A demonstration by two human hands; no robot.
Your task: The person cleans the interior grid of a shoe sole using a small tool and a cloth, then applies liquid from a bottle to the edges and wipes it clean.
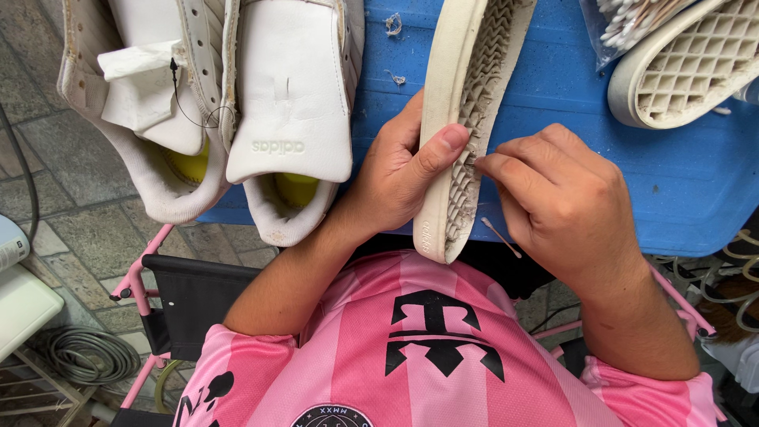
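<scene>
Nearest the camera: a pink striped jersey (pixel 443 348), with both forearms going up from it toward a blue table (pixel 680 182).

Just beyond the chest, a white shoe (pixel 455 95) held on its side, tread turned to the right. Long axis almost upright in the view, slightly leaning: heel end low and close to the body, toe end running up and out of the top edge, over the blue table.

Left hand (pixel 399 170) on the left of the shoe, wrapped around the lower half of it. Closed firmly on it: thumb (pixel 443 142) pressed flat across the edge of the sole onto the grey ridged tread, the other fingers hidden behind, on the upper side.

Right hand (pixel 565 198) just right of the tread, at the same height as the left thumb, so equally near. Fingertips pinched together, touching or almost touching the ridges; impossible to tell which. A thin cotton swab (pixel 500 236) sticking out below this hand, toward the heel end, apparently held inside the pinch, one tip visible.

Around: two white sneakers (pixel 288 103) lying side by side on the left edge of the table, well apart from the hands. Another pale sole (pixel 696 67) at the top right, tread up, beside a clear bag of swabs (pixel 624 20). Pink chair frame (pixel 138 273) below the table, stone floor under it.
</scene>
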